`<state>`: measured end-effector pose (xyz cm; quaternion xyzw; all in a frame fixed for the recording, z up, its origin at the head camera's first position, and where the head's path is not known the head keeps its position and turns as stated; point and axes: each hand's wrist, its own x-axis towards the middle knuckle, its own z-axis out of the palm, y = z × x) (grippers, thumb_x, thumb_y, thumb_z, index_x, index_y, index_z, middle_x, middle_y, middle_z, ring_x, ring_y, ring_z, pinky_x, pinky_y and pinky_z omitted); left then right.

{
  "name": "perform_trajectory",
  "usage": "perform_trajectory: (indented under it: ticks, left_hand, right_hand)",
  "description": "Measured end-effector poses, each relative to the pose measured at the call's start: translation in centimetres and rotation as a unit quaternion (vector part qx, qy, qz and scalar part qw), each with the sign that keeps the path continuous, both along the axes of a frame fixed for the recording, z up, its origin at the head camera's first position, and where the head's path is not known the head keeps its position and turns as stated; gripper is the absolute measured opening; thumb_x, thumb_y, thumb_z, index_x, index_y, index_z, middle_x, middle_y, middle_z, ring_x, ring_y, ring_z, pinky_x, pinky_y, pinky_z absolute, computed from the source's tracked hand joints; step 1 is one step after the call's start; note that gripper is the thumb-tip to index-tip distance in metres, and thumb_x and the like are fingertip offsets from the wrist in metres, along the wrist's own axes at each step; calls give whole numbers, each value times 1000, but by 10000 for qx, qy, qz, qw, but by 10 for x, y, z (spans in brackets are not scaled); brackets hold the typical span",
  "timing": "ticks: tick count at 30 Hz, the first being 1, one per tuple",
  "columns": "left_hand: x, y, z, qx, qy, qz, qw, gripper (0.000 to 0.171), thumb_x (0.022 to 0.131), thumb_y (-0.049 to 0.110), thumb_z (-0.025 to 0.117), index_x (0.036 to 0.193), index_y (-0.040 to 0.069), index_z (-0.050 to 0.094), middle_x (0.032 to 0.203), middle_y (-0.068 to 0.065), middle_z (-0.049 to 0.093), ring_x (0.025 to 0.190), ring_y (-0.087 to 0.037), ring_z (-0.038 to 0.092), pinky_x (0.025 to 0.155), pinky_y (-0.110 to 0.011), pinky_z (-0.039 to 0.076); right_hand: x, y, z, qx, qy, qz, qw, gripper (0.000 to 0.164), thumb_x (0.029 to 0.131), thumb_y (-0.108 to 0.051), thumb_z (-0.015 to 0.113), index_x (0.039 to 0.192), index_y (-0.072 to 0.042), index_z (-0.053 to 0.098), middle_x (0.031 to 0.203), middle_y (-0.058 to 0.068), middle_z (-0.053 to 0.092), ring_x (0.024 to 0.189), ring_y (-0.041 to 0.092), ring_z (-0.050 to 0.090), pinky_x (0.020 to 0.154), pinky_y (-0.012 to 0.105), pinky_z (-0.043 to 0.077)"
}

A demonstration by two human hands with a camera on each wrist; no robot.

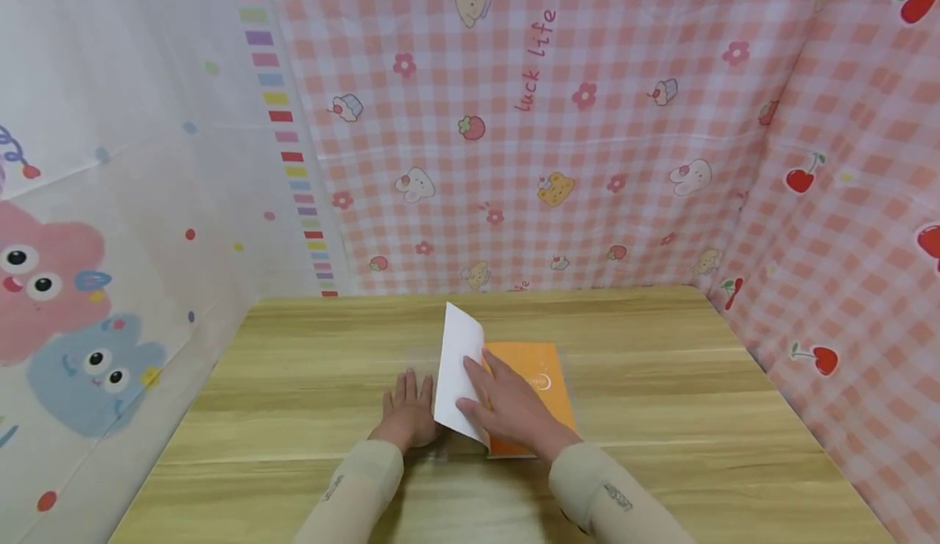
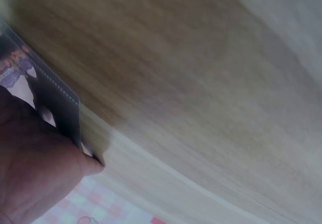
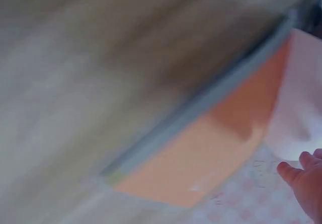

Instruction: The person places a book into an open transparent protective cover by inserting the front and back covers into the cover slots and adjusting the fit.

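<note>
A book lies spread on the table, with an orange page (image 1: 551, 364) on its right side. One white leaf (image 1: 454, 356) stands raised and tilted over the middle, leaning left. My right hand (image 1: 517, 409) presses its extended fingers against this leaf; its palm is above the orange page. To the left, my left hand (image 1: 406, 415) lies flat with its fingers extended forward. Under that hand, the left wrist view shows a dark, glossy cover (image 2: 63, 110) with printed pictures. The right wrist view is blurred, but the book's thick edge (image 3: 201, 100) shows.
A wood-grain table (image 1: 308, 381) carries the book. Behind it hangs a pink checked cloth (image 1: 514, 152) with printed figures. A white cloth (image 1: 169, 201) closes the left side, and a cherry-print cloth (image 1: 844, 242) the right.
</note>
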<state>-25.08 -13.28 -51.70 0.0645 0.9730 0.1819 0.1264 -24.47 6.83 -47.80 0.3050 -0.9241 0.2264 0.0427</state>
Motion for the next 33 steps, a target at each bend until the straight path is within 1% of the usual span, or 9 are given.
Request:
perform_trajectory:
  ticks: [1,5,8,11,14,18,21,25,33]
  left_hand:
    - [-3,0,-5,-106,-20,5,9999,76,92,34,50,151,-1,19,155,-34,2,140,-45,-5,111,-67,4]
    - [-4,1,-9,-234,36,27,9997,77,92,40,49,150,-1,21,155,-34,5,140,-45,-3,111,-67,6]
    - [4,6,6,-340,56,71,9994,77,92,43,49,149,-1,25,155,-33,9,141,-44,2,112,-65,10]
    - [6,6,6,-442,141,46,9989,80,91,49,49,149,-1,26,154,-33,11,140,-44,5,111,-66,13]
    - [7,6,8,-486,172,36,9987,81,91,51,49,149,-1,26,154,-34,11,140,-45,6,110,-66,14]
    - [8,5,10,-448,132,89,9989,83,92,56,46,149,0,26,155,-33,10,141,-44,5,111,-66,13]
    - [8,4,11,-362,94,156,9992,85,91,59,45,150,0,25,155,-33,9,141,-43,4,112,-65,11]
    - [9,4,12,-263,45,200,9994,86,91,60,45,150,0,25,155,-32,7,141,-42,3,112,-65,10]
    - [8,3,11,-292,110,163,9994,87,90,61,46,149,-1,27,155,-33,9,141,-43,4,111,-65,11]
  right_hand:
    - [-1,-3,3,-29,132,125,9998,61,98,-44,44,148,-9,37,151,27,31,135,37,31,107,55,35]
    - [-6,-12,18,128,508,433,9977,52,102,-34,38,147,-9,37,151,25,32,135,35,31,107,53,35]
    - [-10,-17,27,309,558,379,9972,50,103,-33,35,147,-11,38,152,22,31,135,33,32,108,51,35]
    - [-15,-19,35,471,463,272,9974,49,103,-35,35,147,-14,39,154,20,30,136,32,32,109,51,34]
    - [-18,-18,37,569,332,231,9976,50,100,-38,41,144,-14,44,153,20,32,135,33,32,109,52,34]
    - [-21,-14,28,752,305,158,9966,52,96,-41,50,139,-13,50,150,23,35,134,37,33,107,54,34]
    - [-22,-11,17,806,266,43,9964,52,94,-43,52,137,-14,53,151,24,34,135,40,30,105,61,33]
    - [-20,-7,3,751,28,-98,9971,52,93,-44,53,137,-16,54,153,23,29,137,42,22,102,69,30]
    - [-23,-7,-20,899,-1,-80,9959,58,92,-46,53,141,-14,49,155,22,26,140,40,15,100,70,33]
